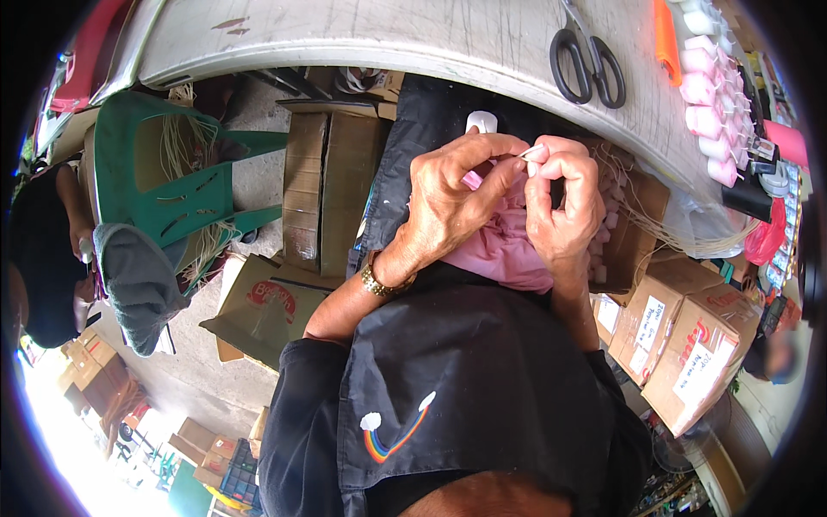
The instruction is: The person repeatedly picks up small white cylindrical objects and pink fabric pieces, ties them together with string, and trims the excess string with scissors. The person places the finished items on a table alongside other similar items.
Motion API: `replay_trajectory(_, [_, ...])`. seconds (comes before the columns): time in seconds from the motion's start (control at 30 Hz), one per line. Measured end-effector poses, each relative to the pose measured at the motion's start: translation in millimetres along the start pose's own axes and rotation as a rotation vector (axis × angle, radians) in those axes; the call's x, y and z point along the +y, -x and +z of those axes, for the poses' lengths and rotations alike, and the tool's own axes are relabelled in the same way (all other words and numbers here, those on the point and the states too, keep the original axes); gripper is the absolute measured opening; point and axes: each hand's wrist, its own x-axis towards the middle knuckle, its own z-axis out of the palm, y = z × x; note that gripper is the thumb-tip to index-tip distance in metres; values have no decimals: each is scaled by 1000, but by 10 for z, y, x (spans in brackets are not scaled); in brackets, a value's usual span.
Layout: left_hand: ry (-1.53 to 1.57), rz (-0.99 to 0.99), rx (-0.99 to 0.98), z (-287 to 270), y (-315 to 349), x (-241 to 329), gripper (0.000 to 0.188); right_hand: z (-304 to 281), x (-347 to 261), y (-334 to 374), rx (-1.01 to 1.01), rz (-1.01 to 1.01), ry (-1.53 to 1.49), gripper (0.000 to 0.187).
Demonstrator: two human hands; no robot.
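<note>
Black apron (482,379) fabric lies nearest, and beyond it left hand (444,194) and right hand (566,196), each grip pinched narrow, meet at a thin pale strand (529,153) above pink cloth (504,250), short of the worktop (431,34), where steady, light fingertip tension would probably serve best.

Pink cloth (506,250), black apron (491,370) (rainbow motif (379,453)), green chair (164,202).
</note>
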Motion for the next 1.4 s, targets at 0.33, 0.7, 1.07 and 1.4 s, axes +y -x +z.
replay_trajectory(0.33, [297, -204, -48, -63, -9, 114, 13, -26, -122, -126, -46, -91, 143, 27])
replay_trajectory(0.7, [308, -280, -71, -164, -10, 53, 14, -22, -96, -96, -232, -120, 332, 32])
replay_trajectory(1.07, [-266, 275, 131, -13, 38, -258, 9, 0, -1, -134, -368, -182, 477, 15])
replay_trajectory(1.4, [106, 20, 184, -11, 1, -227, 17, 99, 25, -87, -215, -208, 399, 6])
